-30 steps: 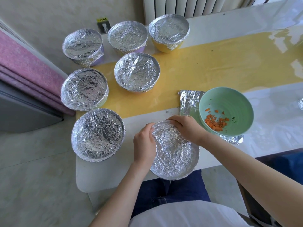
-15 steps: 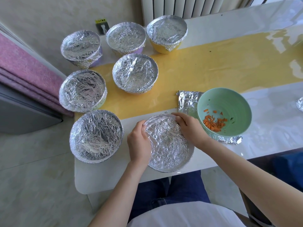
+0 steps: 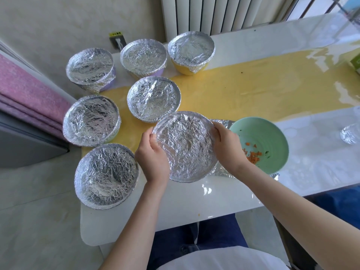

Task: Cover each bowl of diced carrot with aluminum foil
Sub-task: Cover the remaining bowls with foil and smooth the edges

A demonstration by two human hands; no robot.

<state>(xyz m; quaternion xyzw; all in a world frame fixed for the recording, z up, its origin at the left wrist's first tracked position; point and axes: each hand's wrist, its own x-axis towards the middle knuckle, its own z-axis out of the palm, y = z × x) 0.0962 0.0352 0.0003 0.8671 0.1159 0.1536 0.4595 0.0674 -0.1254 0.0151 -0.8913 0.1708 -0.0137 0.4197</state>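
Six foil-covered bowls (image 3: 106,174) stand at the left end of the table (image 3: 194,203). Just right of them, the left hand (image 3: 153,160) grips the left rim of a seventh foil-covered bowl (image 3: 185,147), thumb lying along the foil edge and fingers curled under, out of sight. The right hand (image 3: 227,147) clasps the opposite rim the same way, thumb on top. Beside it, the uncovered green bowl (image 3: 270,131) of diced carrot (image 3: 253,155) sits on a foil sheet (image 3: 224,173).
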